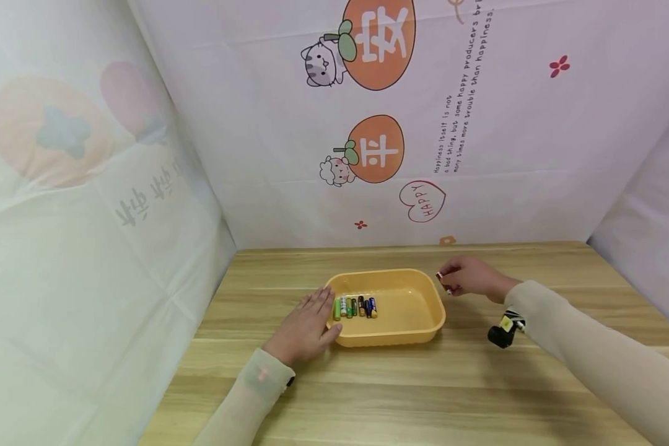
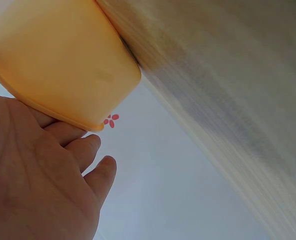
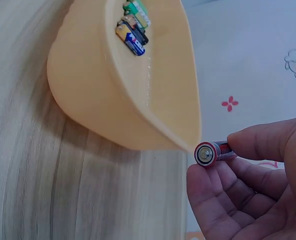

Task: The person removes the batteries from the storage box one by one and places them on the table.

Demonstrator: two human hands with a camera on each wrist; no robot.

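A yellow plastic basin (image 1: 390, 339) stands on the wooden table, with several batteries (image 1: 361, 306) lying side by side at its left end. My left hand (image 1: 306, 326) rests against the basin's left rim, its fingers extended; in the left wrist view the fingers (image 2: 90, 150) touch the outside of that rim. Just beyond the right rim, my right hand (image 1: 471, 277) pinches a red and dark battery (image 3: 213, 153) between thumb and fingers. One metal end of this battery faces the right wrist camera. In that view, a blue and yellow battery (image 3: 130, 37) lies nearest among those inside.
Wood-grain tabletop (image 1: 401, 396) runs around the basin. A white printed cloth (image 1: 279, 155) rises behind the table, and more white cloth hangs at the left and right sides. A black wrist camera (image 1: 502, 334) hangs from the right sleeve.
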